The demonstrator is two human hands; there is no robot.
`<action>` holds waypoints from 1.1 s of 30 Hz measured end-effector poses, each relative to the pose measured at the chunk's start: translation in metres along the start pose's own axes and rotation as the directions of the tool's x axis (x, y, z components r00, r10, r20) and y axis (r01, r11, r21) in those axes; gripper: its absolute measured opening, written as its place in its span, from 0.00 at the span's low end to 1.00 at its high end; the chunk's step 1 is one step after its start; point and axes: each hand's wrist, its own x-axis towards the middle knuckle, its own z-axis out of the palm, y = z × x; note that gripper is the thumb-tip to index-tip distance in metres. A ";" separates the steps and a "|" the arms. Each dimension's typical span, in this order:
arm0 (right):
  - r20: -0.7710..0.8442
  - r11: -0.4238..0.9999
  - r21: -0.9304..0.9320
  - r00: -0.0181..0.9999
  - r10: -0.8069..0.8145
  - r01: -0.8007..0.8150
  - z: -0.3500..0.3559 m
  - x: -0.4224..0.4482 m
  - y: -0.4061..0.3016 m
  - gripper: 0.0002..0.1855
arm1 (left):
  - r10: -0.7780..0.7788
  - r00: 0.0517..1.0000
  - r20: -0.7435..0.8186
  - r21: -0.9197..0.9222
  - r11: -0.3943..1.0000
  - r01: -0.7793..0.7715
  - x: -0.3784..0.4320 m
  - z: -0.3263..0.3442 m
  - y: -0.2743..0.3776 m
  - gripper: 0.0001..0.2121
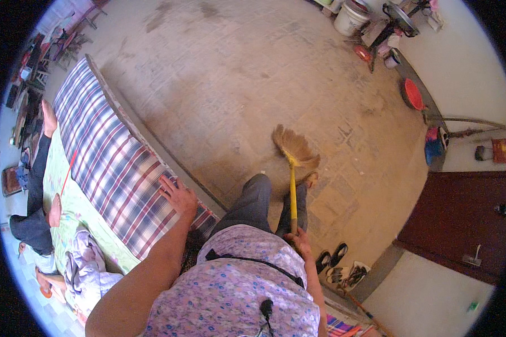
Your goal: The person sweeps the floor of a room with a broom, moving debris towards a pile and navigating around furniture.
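My right hand [299, 242] grips the lower end of a broom [293, 193] with a yellow handle. The broom's fan of brown bristles points away from me and lies over the tiled floor [236, 84], near my foot. On the left, my left hand [180, 197] rests with its fingers spread on a plaid mattress or folded pad [114, 168] at the bed's edge. It holds nothing.
Another person's bare foot [49, 118] and dark-clothed legs are on the green sheet [67, 185] at left. Sandals [332, 257] stand at lower right. A white bucket [352, 17], a red basin [413, 94] and a dark red door [455, 223] line the right side.
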 end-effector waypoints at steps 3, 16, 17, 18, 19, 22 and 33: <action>-0.084 0.997 0.067 0.996 -0.024 0.029 -0.017 0.026 0.065 0.26 | 0.057 0.998 0.017 -0.047 0.997 -0.056 0.002 -0.003 0.026 0.23; -0.179 0.850 -0.509 0.982 0.055 -0.140 -0.021 -0.003 0.016 0.41 | 0.057 0.997 -0.052 -0.060 0.996 -0.060 0.003 0.004 0.013 0.22; -0.179 0.831 -0.535 0.982 0.064 -0.152 -0.025 -0.010 0.007 0.39 | 0.053 0.996 -0.070 -0.078 0.995 -0.058 0.002 0.005 0.011 0.22; -0.186 0.812 -0.558 0.980 0.075 -0.168 -0.029 -0.016 0.000 0.38 | 0.051 0.996 -0.072 -0.085 0.995 -0.057 0.002 0.005 0.012 0.22; -0.184 0.835 -0.535 0.982 0.036 -0.130 -0.034 -0.017 0.004 0.38 | 0.049 0.996 -0.074 -0.091 0.994 -0.056 0.002 0.005 0.012 0.21; -0.203 0.871 -0.486 0.978 -0.035 -0.070 -0.043 -0.028 0.015 0.38 | 0.047 0.997 -0.056 -0.090 0.995 -0.052 0.002 0.001 0.015 0.22; -0.399 0.874 -0.387 0.801 -0.446 0.294 -0.036 -0.069 0.024 0.34 | 0.030 0.999 -0.032 -0.040 0.999 -0.032 0.002 0.002 0.016 0.22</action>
